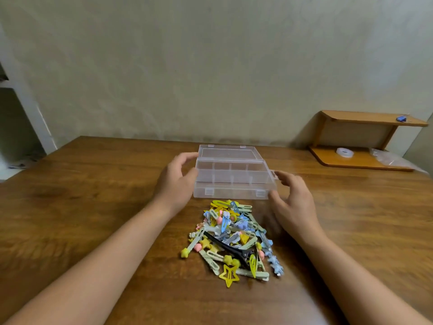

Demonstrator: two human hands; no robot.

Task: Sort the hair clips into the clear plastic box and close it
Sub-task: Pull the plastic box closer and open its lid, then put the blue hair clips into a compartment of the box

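Observation:
A clear plastic box (232, 177) with inner dividers sits on the wooden table (93, 195), its lid raised and tilted back. My left hand (177, 184) grips the box's left side, thumb on the lid edge. At the box's right front corner, my right hand (290, 202) has its fingers spread, the thumb touching the corner. A pile of hair clips (232, 240) in yellow, green, blue and pink lies just in front of the box, between my forearms. A long black clip (230, 248) lies across the pile, and a yellow star clip (228, 275) is at its near edge.
A small wooden shelf (365, 141) stands at the table's back right, with a white tape roll (344, 152), a plastic bag (389, 158) and a small blue item (401, 118) on top. A wall runs behind the table.

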